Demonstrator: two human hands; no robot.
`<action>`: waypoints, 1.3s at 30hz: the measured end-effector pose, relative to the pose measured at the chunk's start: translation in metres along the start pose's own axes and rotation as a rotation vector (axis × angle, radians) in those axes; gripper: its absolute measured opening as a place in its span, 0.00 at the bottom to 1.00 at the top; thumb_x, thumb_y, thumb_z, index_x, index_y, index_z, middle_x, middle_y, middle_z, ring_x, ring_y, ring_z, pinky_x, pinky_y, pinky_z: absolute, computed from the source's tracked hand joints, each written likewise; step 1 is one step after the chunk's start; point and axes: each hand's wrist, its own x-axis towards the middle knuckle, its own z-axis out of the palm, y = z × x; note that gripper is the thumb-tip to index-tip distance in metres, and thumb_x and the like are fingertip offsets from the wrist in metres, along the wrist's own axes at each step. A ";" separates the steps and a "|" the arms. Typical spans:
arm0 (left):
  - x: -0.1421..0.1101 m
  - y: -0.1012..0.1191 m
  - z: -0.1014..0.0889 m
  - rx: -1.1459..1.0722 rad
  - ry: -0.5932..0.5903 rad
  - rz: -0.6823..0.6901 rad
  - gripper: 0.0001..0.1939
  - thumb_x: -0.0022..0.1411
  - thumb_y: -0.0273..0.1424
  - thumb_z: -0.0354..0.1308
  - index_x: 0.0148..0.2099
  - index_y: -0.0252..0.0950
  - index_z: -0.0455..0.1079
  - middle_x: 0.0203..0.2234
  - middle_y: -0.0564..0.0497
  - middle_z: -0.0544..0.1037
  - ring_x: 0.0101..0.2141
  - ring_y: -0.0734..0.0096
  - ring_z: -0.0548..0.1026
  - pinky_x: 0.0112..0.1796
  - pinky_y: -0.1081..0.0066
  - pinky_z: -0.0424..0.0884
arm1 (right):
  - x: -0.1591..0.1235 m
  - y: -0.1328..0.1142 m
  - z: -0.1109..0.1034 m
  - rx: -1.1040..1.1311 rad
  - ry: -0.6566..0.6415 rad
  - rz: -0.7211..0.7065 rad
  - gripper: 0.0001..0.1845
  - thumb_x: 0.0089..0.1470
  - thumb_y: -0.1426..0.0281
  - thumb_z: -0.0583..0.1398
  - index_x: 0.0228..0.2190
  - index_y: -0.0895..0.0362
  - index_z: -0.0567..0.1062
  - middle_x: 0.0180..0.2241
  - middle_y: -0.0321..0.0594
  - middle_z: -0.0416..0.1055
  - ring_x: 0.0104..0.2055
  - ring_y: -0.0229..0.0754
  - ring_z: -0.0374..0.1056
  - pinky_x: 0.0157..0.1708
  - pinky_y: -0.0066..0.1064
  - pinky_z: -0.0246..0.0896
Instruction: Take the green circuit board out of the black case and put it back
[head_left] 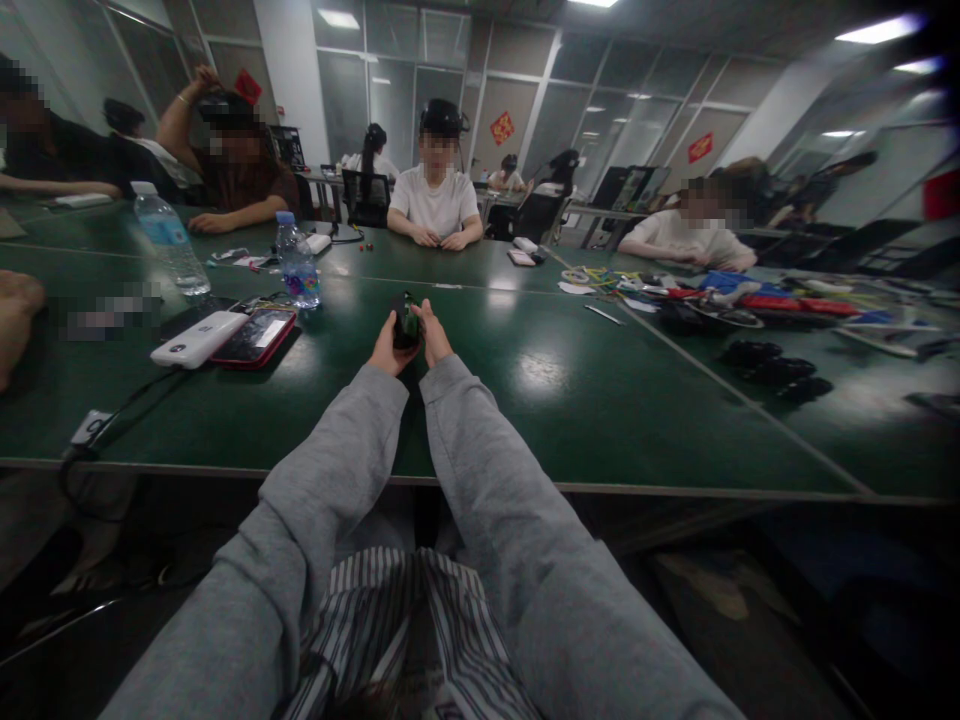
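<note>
Over the green table, my two hands are together around a small dark, glossy object point(407, 322) with a green sheen; its exact kind does not show. My left hand point(388, 350) grips it from the left and below, thumb up along its side. Against its right edge is my right hand point(435, 337), thumb and fingers close to it; some fingers are hidden. Both arms, in grey sleeves, reach forward over the table's near edge.
Left of my hands lie a white power bank point(196, 340) with a cable, a red-edged phone point(259, 336) and two water bottles point(298, 265) point(169, 240). Tangled cables and tools point(720, 295) cover the right side. A person point(435, 200) sits opposite; others sit around the table.
</note>
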 end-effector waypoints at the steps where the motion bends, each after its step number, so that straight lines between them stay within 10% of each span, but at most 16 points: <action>1: 0.000 0.002 0.000 0.013 0.004 -0.018 0.28 0.69 0.52 0.52 0.59 0.37 0.67 0.46 0.40 0.78 0.44 0.63 0.78 0.41 0.66 0.78 | -0.003 -0.003 0.000 -0.032 0.032 -0.033 0.14 0.62 0.57 0.61 0.35 0.54 0.78 0.38 0.37 0.78 0.51 0.39 0.70 0.52 0.31 0.66; 12: -0.005 0.002 0.006 0.021 -0.096 -0.100 0.23 0.67 0.50 0.55 0.45 0.34 0.76 0.35 0.41 0.80 0.40 0.60 0.80 0.44 0.62 0.78 | -0.012 -0.014 -0.009 0.088 0.256 0.081 0.16 0.65 0.56 0.57 0.34 0.54 0.74 0.21 0.29 0.69 0.23 0.37 0.66 0.30 0.29 0.69; 27: -0.006 -0.002 0.011 0.108 -0.100 -0.101 0.22 0.68 0.50 0.54 0.42 0.36 0.74 0.34 0.41 0.80 0.40 0.59 0.80 0.44 0.61 0.77 | -0.008 -0.004 -0.013 0.042 0.142 0.003 0.07 0.53 0.72 0.68 0.33 0.57 0.75 0.23 0.29 0.76 0.24 0.34 0.72 0.32 0.27 0.73; 33: 0.004 -0.009 0.010 0.453 -0.008 0.187 0.26 0.59 0.55 0.63 0.38 0.35 0.71 0.36 0.42 0.79 0.41 0.60 0.78 0.43 0.64 0.73 | 0.002 -0.014 -0.030 0.009 0.150 -0.015 0.08 0.50 0.77 0.68 0.34 0.58 0.75 0.25 0.31 0.78 0.26 0.34 0.73 0.29 0.25 0.72; 39: 0.014 -0.011 0.002 0.505 -0.106 0.195 0.17 0.56 0.39 0.71 0.40 0.33 0.73 0.38 0.45 0.80 0.37 0.70 0.77 0.41 0.70 0.70 | 0.007 -0.013 -0.041 0.023 0.158 -0.008 0.14 0.47 0.81 0.68 0.36 0.57 0.74 0.24 0.29 0.78 0.26 0.35 0.74 0.27 0.26 0.72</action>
